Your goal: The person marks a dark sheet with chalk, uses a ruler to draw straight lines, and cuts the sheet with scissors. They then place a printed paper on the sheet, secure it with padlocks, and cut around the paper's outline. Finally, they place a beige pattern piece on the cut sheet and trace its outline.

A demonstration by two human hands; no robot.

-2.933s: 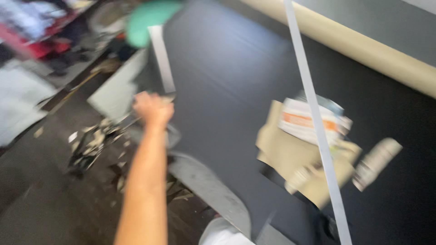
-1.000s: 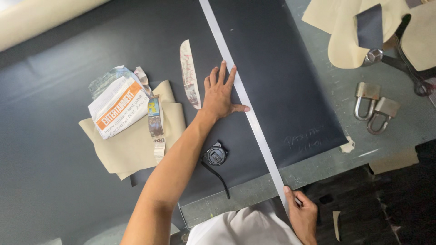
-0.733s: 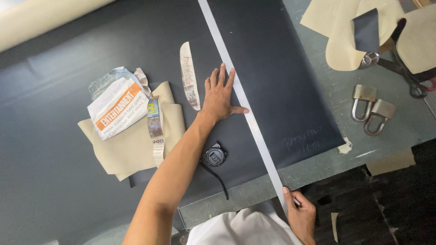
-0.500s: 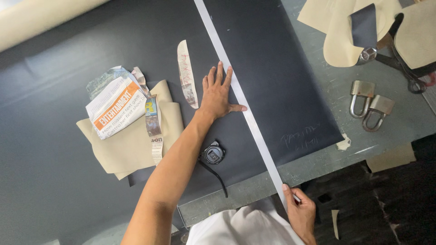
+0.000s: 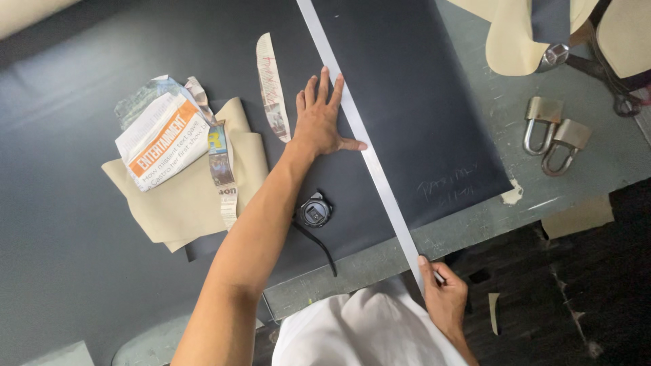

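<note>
fingers spread, my left hand (image 5: 322, 122) lies flat and open on the dark sheet (image 5: 420, 102), gripping nothing, with the thumb tip touching the edge of the long metal ruler (image 5: 359, 146). the ruler runs as a pale strip from the far top of the view down across the sheet and past the near edge of the grey table (image 5: 597, 169), tilting toward my right as it comes closer to me. my right hand (image 5: 444, 295) is down at the ruler's near end, just off the table edge, fingers curled around that end; something small and dark shows by the fingers, but i cannot tell what it is.

just behind my left wrist, a small round black device (image 5: 314, 210) with a cord trailing toward me sits on the sheet. to the left of my forearm lies a beige piece of material (image 5: 183, 196), and on top of it a folded newspaper (image 5: 163, 139) and a narrow paper strip (image 5: 220, 173). a curved paper cutout (image 5: 271, 88) lies just beside my left fingers, apart from them.

over on the right, on bare table, two padlocks (image 5: 556, 135) rest side by side, well apart from the ruler. beyond them more beige pieces (image 5: 508, 41) and a pair of large scissors (image 5: 597, 64) sit at the far corner.
</note>
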